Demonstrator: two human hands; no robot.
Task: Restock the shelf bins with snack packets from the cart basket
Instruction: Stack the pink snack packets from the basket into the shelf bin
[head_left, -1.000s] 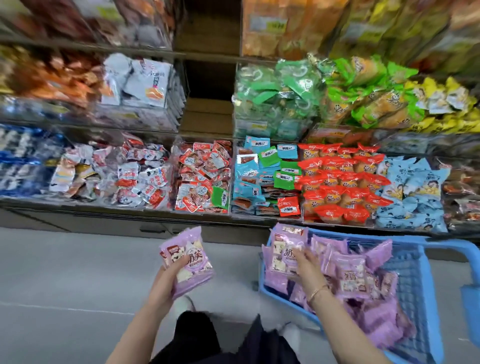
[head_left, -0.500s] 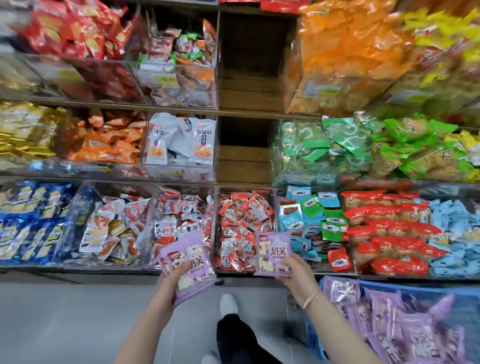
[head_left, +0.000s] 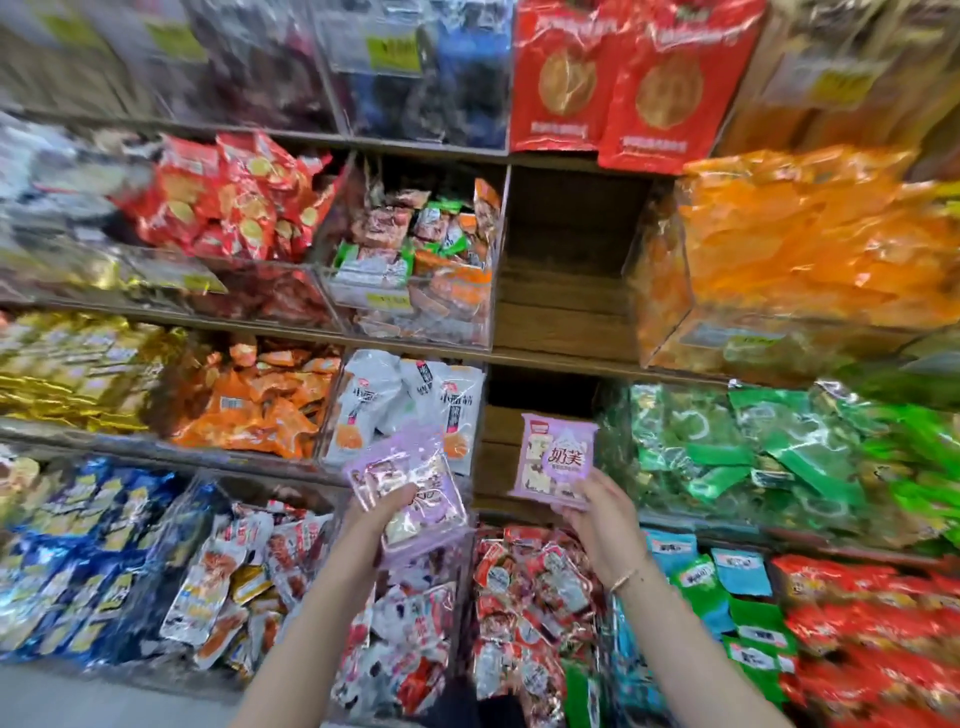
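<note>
My left hand (head_left: 382, 514) grips a small stack of purple snack packets (head_left: 410, 486), held tilted in front of the shelf. My right hand (head_left: 602, 519) pinches the bottom edge of one upright purple packet (head_left: 558, 460) with printed characters. That packet is raised in front of a wooden shelf slot with no bin (head_left: 530, 441), between the white-packet bin (head_left: 410, 400) and the green-packet bin (head_left: 727, 447). The cart basket is out of view.
Clear plastic bins packed with red, orange, gold, blue and green packets fill the shelves on all sides. A second wooden gap (head_left: 566, 260) sits one shelf higher. A strip of grey floor (head_left: 78, 691) shows at lower left.
Both hands have risen with their purple packets from the lowest shelf level to the middle shelf. My view has tilted up, and the cart basket has dropped out of sight.
</note>
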